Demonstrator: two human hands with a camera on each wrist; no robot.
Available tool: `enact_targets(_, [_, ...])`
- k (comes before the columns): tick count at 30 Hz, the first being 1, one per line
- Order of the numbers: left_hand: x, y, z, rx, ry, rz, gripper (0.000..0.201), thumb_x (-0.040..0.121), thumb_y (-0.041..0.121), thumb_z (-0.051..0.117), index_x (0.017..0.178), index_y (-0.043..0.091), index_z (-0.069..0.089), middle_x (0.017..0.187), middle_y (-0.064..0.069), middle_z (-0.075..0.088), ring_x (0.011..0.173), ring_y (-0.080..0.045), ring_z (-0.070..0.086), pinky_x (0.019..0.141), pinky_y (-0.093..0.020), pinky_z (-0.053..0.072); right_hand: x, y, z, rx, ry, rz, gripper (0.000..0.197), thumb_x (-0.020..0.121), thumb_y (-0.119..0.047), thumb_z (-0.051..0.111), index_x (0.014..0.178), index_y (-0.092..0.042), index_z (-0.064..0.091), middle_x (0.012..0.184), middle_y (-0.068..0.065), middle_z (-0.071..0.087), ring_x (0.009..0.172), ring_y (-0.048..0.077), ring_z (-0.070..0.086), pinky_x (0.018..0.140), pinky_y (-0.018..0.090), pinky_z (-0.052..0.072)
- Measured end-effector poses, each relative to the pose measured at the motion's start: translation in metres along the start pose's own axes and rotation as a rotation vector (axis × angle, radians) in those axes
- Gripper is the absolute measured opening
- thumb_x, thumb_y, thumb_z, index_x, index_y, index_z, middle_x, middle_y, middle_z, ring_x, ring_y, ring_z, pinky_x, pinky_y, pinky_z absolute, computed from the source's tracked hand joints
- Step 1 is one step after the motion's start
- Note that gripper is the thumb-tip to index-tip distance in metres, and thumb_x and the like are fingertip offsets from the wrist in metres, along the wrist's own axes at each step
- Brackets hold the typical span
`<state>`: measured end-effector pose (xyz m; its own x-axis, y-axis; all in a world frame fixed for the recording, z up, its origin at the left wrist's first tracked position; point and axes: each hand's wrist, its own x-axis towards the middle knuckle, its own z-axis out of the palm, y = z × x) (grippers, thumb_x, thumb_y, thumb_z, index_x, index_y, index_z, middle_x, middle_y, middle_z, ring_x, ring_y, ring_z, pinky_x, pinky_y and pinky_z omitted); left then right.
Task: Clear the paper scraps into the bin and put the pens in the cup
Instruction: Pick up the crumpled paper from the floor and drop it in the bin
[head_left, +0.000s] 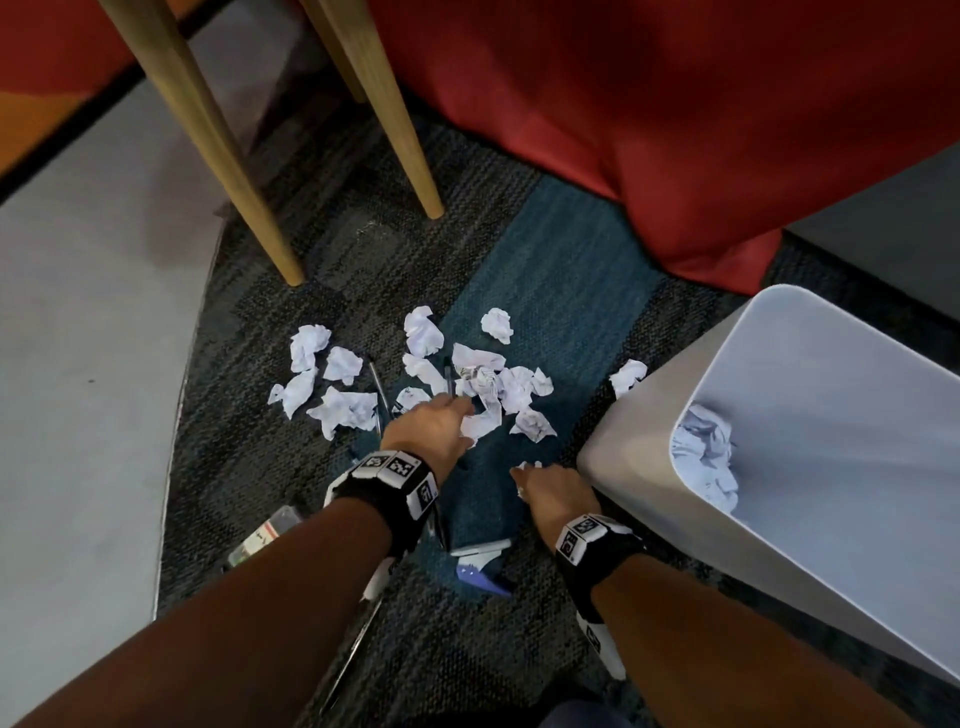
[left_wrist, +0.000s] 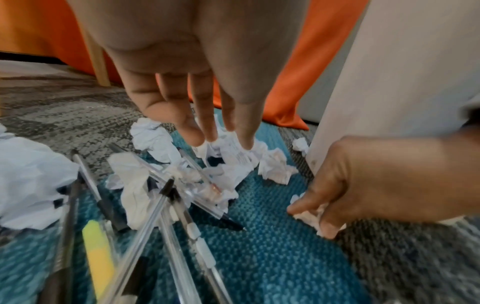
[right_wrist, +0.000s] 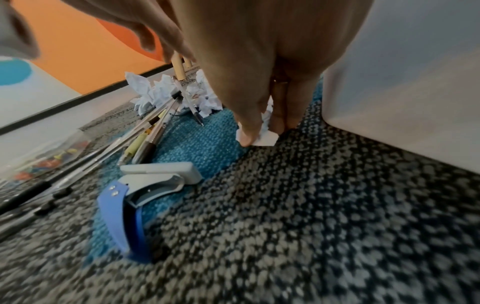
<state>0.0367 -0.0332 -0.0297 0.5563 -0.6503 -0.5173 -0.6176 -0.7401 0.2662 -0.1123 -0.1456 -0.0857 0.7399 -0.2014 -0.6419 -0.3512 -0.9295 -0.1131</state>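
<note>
Several crumpled white paper scraps (head_left: 478, 382) lie scattered on the carpet in the head view. Several pens (left_wrist: 166, 203) lie among and in front of them. My left hand (head_left: 441, 415) reaches over the scraps with straight fingers (left_wrist: 197, 131) above them, holding nothing. My right hand (head_left: 540, 483) is down on the carpet beside the bin, its thumb and fingers pinching a small paper scrap (right_wrist: 265, 135), seen also in the left wrist view as the same paper scrap (left_wrist: 309, 218). The white bin (head_left: 810, 395) stands at the right with crumpled paper (head_left: 706, 457) inside. No cup is in view.
A blue and white stapler (right_wrist: 140, 189) lies open on the carpet near my wrists. A clear box of coloured pins (right_wrist: 49, 158) sits to the left. Two wooden legs (head_left: 228, 156) stand behind the scraps, with red fabric (head_left: 675, 130) at the back right.
</note>
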Motion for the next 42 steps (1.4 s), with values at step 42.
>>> enact_targets(42, [-0.163, 0.173, -0.156, -0.27, 0.273, 0.412, 0.03, 0.086, 0.041, 0.065, 0.116, 0.036, 0.063, 0.099, 0.017, 0.066, 0.081, -0.001, 0.05, 0.082, -0.026, 0.049, -0.25, 0.088, -0.149, 0.749, 0.693, 0.274, 0.042, 0.088, -0.029, 0.067, 0.129, -0.034, 0.059, 0.129, -0.009, 0.062, 0.109, 0.021, 0.058, 0.098, 0.032, 0.043])
